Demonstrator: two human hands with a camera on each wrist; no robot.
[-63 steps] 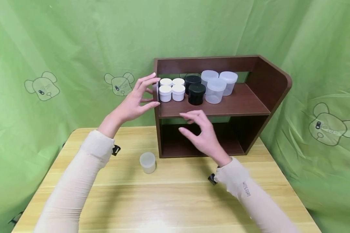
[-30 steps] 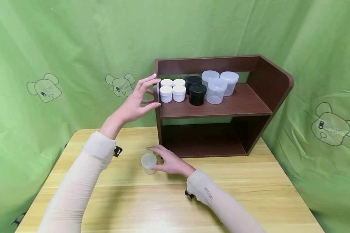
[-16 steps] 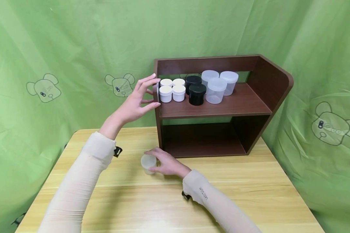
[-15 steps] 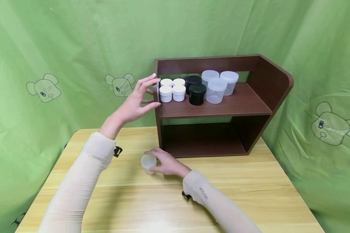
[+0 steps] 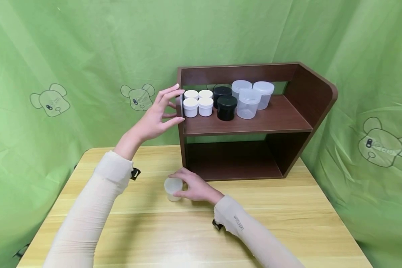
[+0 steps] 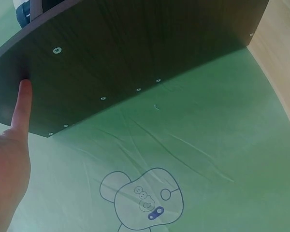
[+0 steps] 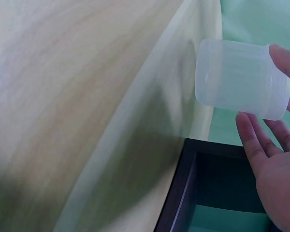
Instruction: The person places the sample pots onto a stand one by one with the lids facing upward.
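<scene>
Right hand (image 5: 192, 186) is curled round the frosted jar (image 5: 173, 188) — thumb on the near side, fingers (image 7: 253, 137) wrapped on the far side, per the wrist view. Jar sits on the worktop (image 5: 288, 223) near its back edge, just in front of the shelf unit's (image 5: 316, 100) lower left corner, lid on, upright or near it. It looks like thin translucent plastic w/ nothing visible inside, so prob. very light, fairly stiff, smooth and a bit slippery; a side grip round the body below the lid should do, w/o much squeeze. Right forearm lies low across the worktop, wrist angled in toward the left.

Left hand (image 5: 154, 117) is raised, fingers straight and spread, fingertips (image 6: 24, 89) touching the outer left side panel of the shelf unit at upper-shelf height — steadying it, by the look. Left arm reaches up and fwd from the worktop's left side.

On the upper shelf: white jars (image 5: 197, 104) at the left end, black jars (image 5: 225, 104) mid, clear lidded jars (image 5: 251, 98) beside them. Green cloth backdrop (image 5: 70, 56) behind.
</scene>
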